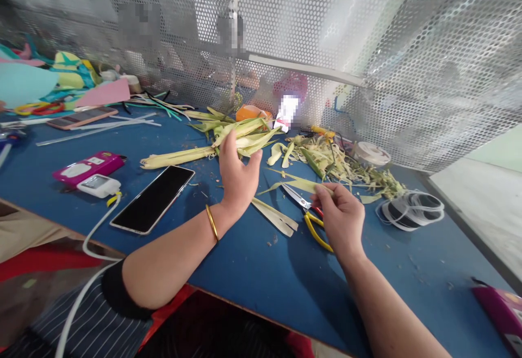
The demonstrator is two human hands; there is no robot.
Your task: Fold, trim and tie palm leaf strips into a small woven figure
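Observation:
My left hand [235, 173] reaches forward over the blue table [253, 271], its fingers curled round a bundle of pale green palm leaf strips [228, 139] that lies across the middle. My right hand [340, 217] rests lower right, fingers pinched on the end of a thin leaf strip [294, 183]. Directly under that hand lie scissors with yellow handles [312, 218], blades pointing up-left. A gold bangle [211, 222] sits on my left wrist.
A black phone [154, 198] lies left of my left arm, with a pink case [87, 167] and a white charger with cable [99, 185] beyond. Leaf trimmings [346, 165], a tape roll [372, 155] and coiled bands [411, 208] lie right. A perforated metal screen [408, 75] backs the table.

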